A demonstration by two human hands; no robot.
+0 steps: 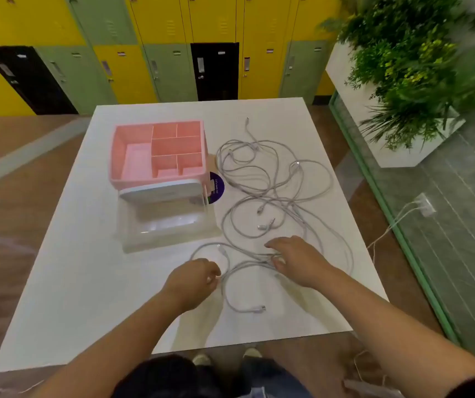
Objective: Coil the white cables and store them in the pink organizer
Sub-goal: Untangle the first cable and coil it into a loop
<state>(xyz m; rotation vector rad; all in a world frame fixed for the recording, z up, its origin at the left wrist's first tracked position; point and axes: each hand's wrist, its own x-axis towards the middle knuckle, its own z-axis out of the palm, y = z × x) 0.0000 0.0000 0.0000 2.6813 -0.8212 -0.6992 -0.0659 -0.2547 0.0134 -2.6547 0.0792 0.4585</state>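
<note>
Several white cables (270, 179) lie tangled in loose loops over the right half of the white table (87, 297). The pink organizer (158, 152) stands at the back left with its compartments showing nothing inside. My left hand (194, 280) pinches a cable strand near the table's front middle. My right hand (296, 258) reaches over the near end of the tangle, its thumb and fingers closing on a bundle of strands. A loose cable end with a plug (259, 308) lies just in front of both hands.
A clear plastic box (167, 225) with a white lid (158, 191) sits directly in front of the organizer. A purple round sticker (217, 186) lies beside it. Lockers line the back wall; a planter with green foliage (408, 67) stands to the right.
</note>
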